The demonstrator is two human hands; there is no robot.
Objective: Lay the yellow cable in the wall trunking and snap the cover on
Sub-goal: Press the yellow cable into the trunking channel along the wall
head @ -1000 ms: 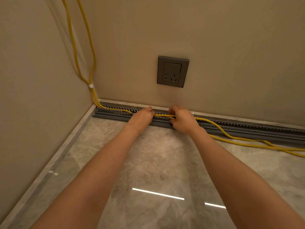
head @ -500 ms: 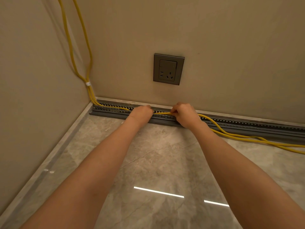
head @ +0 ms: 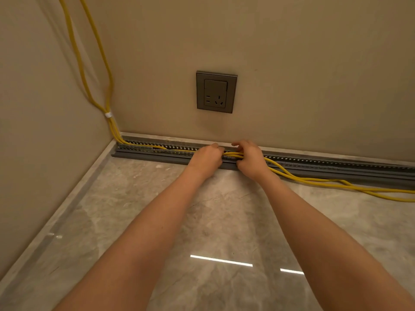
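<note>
Grey slotted trunking (head: 314, 163) runs along the foot of the back wall, open on top. The yellow cable (head: 318, 181) drops down the left corner, held by a white tie, lies inside the trunking's left stretch, and spills out over the floor to the right. My left hand (head: 205, 159) presses down on the cable at the trunking's middle. Just beside it, my right hand (head: 249, 159) is closed around the yellow strands over the channel. A flat grey strip (head: 146, 156), apparently the cover, lies on the floor against the trunking's front.
A grey wall socket (head: 216, 92) sits on the back wall above my hands. The left wall meets the back wall at the corner (head: 114, 135). Glossy marble floor (head: 202, 221) stretches toward me, with light reflections on it.
Both hands have shifted right along the trunking and closed in on each other. More of the cable now lies in the left stretch of the channel.
</note>
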